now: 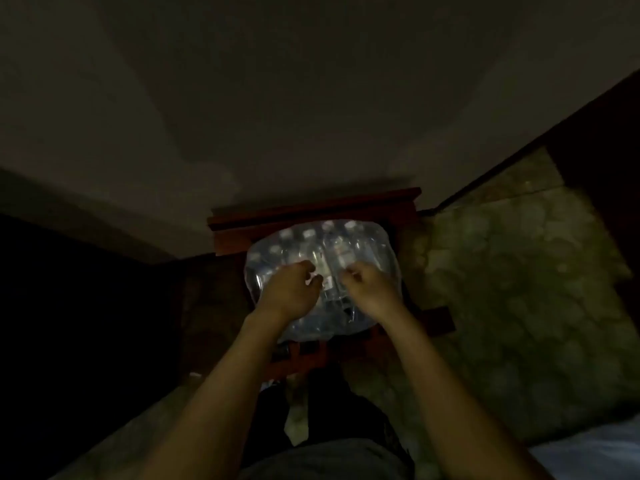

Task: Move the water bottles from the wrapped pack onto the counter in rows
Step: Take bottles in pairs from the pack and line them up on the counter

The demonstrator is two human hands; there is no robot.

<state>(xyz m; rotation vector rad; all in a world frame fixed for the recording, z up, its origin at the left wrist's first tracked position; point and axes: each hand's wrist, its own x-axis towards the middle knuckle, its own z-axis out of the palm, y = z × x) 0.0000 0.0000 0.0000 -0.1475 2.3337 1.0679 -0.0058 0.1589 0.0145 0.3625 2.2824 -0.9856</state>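
A pack of water bottles (356,244) in clear plastic wrap lies on a reddish wooden stand (311,209) in dim light. White bottle caps show through the wrap along the far side. My left hand (291,289) and my right hand (367,285) are both on top of the pack near its middle, a little apart. The fingers of each hand are curled and seem to pinch the plastic wrap. The near part of the pack is hidden under my hands and wrists.
A plain wall rises behind the stand. A mottled stone-like surface (512,278) spreads to the right, bordered by a dark edge. Dark furniture (69,306) fills the left. The floor and my legs are below the stand.
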